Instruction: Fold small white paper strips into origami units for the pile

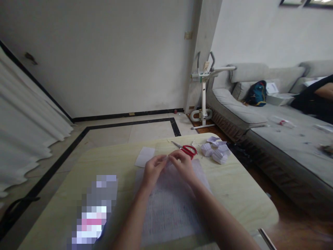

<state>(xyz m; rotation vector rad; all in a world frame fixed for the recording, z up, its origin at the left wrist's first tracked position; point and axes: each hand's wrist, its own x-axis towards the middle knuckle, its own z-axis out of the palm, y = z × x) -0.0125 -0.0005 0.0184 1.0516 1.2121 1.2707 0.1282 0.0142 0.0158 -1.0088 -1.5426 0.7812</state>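
My left hand (153, 169) and my right hand (182, 165) meet above a large thin printed sheet (170, 211) that lies on the table. The fingers of both are pinched together. Something small and pale shows between the fingertips, but it is too blurred to make out. Just beyond my right hand lie scissors with red handles (189, 150), their blades pointing away to the left. A small white piece of paper (145, 156) rests past my left hand. Several folded or crumpled white papers (220, 152) are grouped at the far right of the table.
A pixelated phone-shaped object (96, 208) lies on the left of the pale wooden table (241, 201). Beyond stand a white exercise machine (204, 97) and a grey sofa (275, 118) with a blue backpack (257, 93). A person's arm (325, 91) shows at the right edge.
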